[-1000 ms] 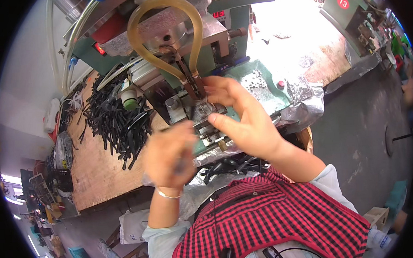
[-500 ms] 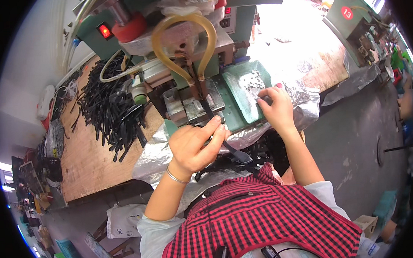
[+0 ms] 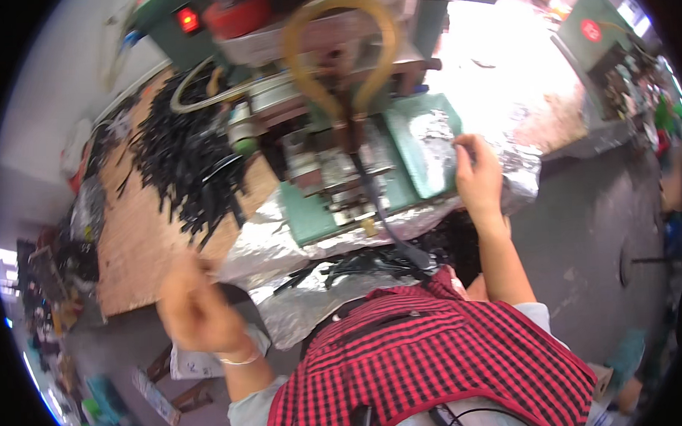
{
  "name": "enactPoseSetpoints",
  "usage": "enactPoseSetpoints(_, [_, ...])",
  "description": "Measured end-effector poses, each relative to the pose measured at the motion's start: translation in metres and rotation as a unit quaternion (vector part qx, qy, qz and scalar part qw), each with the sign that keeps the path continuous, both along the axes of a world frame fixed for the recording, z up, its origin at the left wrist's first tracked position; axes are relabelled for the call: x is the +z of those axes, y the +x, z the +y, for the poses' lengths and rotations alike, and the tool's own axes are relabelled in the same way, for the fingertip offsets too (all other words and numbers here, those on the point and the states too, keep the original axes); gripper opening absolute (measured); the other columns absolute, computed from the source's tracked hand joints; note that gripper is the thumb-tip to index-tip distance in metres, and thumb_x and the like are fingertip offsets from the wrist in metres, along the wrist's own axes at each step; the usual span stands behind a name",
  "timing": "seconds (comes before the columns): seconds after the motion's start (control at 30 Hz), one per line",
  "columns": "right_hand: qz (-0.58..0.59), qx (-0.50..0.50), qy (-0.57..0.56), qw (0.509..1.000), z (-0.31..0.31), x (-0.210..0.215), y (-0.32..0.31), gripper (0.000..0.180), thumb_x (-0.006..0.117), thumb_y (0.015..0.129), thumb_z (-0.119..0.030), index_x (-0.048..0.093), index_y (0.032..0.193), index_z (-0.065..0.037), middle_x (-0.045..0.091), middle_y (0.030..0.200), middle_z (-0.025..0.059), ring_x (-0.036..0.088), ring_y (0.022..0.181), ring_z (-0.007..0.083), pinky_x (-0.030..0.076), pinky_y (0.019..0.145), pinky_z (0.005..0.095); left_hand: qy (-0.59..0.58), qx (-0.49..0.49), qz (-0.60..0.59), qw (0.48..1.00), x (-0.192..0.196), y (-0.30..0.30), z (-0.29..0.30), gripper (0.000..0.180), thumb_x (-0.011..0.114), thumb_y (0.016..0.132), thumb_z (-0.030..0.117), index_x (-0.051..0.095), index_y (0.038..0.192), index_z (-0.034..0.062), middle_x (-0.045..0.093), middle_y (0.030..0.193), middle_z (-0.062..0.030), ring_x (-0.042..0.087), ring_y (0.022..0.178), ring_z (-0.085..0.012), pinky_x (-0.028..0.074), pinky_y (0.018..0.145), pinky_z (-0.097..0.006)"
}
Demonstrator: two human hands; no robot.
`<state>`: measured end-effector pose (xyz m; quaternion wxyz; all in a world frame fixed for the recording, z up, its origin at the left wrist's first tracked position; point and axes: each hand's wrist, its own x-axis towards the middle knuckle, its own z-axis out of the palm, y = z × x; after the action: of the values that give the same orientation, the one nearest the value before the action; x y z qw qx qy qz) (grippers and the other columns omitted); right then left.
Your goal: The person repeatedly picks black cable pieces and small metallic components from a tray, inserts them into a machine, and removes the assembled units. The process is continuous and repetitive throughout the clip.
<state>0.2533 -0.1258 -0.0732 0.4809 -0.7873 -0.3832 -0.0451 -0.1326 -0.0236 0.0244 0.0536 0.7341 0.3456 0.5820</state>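
My left hand (image 3: 197, 311) is smeared by motion in front of the wooden table's near edge, away from the machine; its fingers cannot be made out. A black strap (image 3: 379, 207) hangs from the press (image 3: 339, 167), its upper end among the metal parts and its lower end near my apron. My right hand (image 3: 480, 176) is at the right edge of a green tray (image 3: 405, 145), fingers bent and drawn together; whatever they hold is too small or blurred to see. Small pale pieces (image 3: 435, 129) lie in the tray.
A big heap of black straps (image 3: 182, 155) covers the wooden table (image 3: 141, 252) at left. More black straps lie on silvery sheeting (image 3: 284, 311) before me. Yellow tubing (image 3: 388, 39) loops at the press front. Another green machine (image 3: 595, 30) stands at far right.
My left hand has let go of the black strap and swung left and toward me. The strap stays hanging at the press. My right hand has shifted slightly, its fingers drawn closer together. The view has shifted.
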Motion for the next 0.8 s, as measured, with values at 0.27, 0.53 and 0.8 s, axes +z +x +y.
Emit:
enactPoseSetpoints(0.27, [-0.205,-0.042,-0.133,0.969,-0.008,-0.001,0.001,0.014,0.079,0.082,-0.015,0.071,0.091,-0.008,0.07,0.095,0.01,0.065,0.102,0.0337,0.054,0.087,0.0463,-0.018,0.096,0.298,0.949,-0.073,0.042,0.169,0.024,0.083,0.083,0.018,0.073,0.099,0.0027,0.066,0.098,-0.013,0.063,0.094,-0.036,0.051,0.084,-0.045])
enactPoseSetpoints(0.53, [-0.134,-0.059,-0.078,0.986,0.002,0.0,-0.002,0.012,0.078,0.084,-0.021,0.071,0.087,-0.012,0.071,0.081,0.0067,0.071,0.081,0.0292,0.056,0.074,0.043,0.011,0.133,0.283,0.95,-0.093,0.037,0.182,0.014,0.078,0.088,0.011,0.081,0.1,0.0062,0.076,0.112,-0.0092,0.067,0.091,-0.0308,0.054,0.081,-0.041])
enactPoseSetpoints(0.8, [0.015,-0.008,-0.007,1.0,-0.004,-0.001,-0.003,0.015,0.076,0.088,-0.007,0.075,0.103,-0.002,0.078,0.09,0.0113,0.077,0.087,0.0214,0.057,0.079,0.0331,-0.289,0.004,0.046,0.956,-0.096,-0.01,0.177,0.037,0.065,0.104,0.007,0.067,0.14,0.0073,0.077,0.104,-0.0099,0.061,0.062,-0.007,0.048,0.051,-0.023])
